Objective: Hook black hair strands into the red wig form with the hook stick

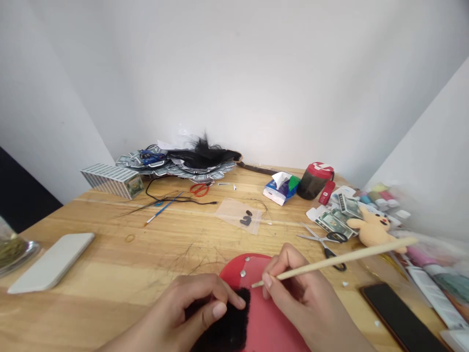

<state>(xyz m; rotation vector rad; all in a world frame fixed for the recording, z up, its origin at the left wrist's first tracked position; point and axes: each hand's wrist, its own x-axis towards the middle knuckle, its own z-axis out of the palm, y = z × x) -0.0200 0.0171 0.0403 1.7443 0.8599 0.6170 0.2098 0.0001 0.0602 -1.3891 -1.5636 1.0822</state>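
Note:
A black fuzzy piece [234,328] lies on a round red plate or board [276,322] at the table's near edge. My left hand [194,296] bends over that piece, its index fingertip and thumb holding it down; the other fingers are partly hidden. Between the thumb and fingers of my right hand [298,291] is a pale wooden chopstick [344,260]. Its thin tip points left, just above the red surface near the fuzzy piece's upper corner. Two small shiny drops [243,274] sit on the red surface beyond the tip.
Scissors with black handles [324,239], a dark phone [401,315] and a plush toy [373,230] lie on the right. A clear bag [238,215] with dark bits, a blue brush [163,209] and red scissors [200,189] are farther back. A white slab [53,261] is left.

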